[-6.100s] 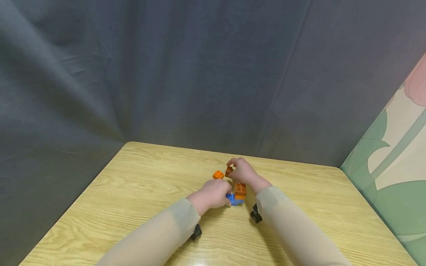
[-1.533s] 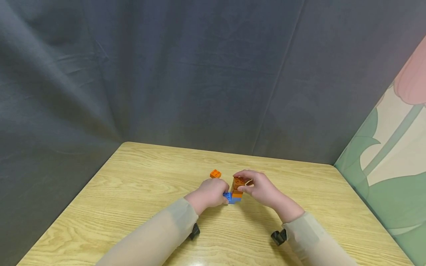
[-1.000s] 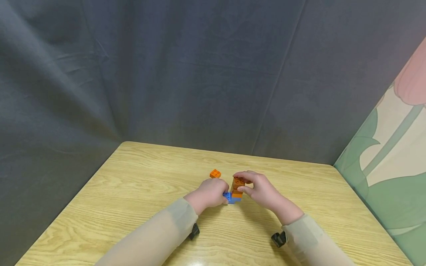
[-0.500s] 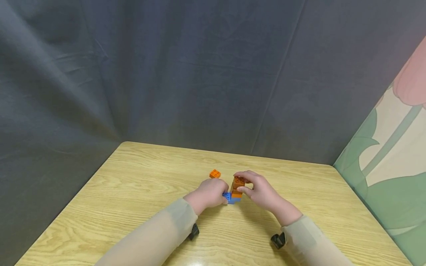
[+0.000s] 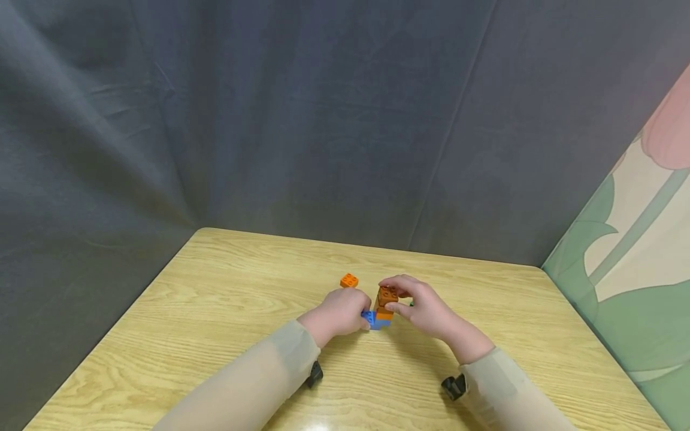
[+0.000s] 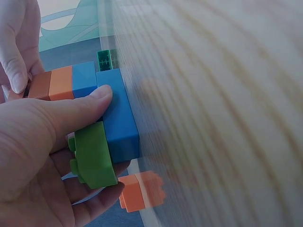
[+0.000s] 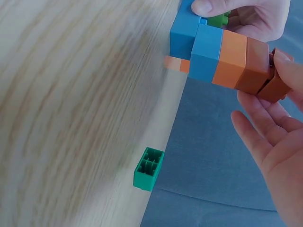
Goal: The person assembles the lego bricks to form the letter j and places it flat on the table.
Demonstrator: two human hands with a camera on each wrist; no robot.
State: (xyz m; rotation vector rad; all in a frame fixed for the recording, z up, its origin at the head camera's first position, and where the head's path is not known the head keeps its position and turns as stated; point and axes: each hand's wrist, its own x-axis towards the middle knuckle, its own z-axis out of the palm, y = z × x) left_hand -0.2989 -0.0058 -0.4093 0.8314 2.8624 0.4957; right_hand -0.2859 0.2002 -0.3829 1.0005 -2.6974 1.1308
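Note:
My left hand (image 5: 339,312) grips the long blue brick (image 6: 120,118) at the bottom of a stack, its thumb on the brick's side. A light green brick (image 6: 94,156) sits on the same blue brick, under my left fingers. The stack rises through a shorter blue brick (image 7: 206,54), an orange brick (image 7: 230,57) and a brown brick (image 7: 254,66). My right hand (image 5: 428,308) pinches another brown brick (image 7: 274,87) at the very top. That one is tilted, with a thin wedge-shaped gap beneath it.
A loose orange brick (image 5: 348,280) lies on the wooden table (image 5: 259,281) beyond my left hand. A dark green brick (image 7: 149,168) is to the right of the stack, its hollow side showing. A dark curtain (image 5: 334,120) hangs behind the table.
Since the oldest frame, my right hand has brought a brown brick from behind the stack onto its top. Over the last second both hands barely move; my left hand keeps its grip.

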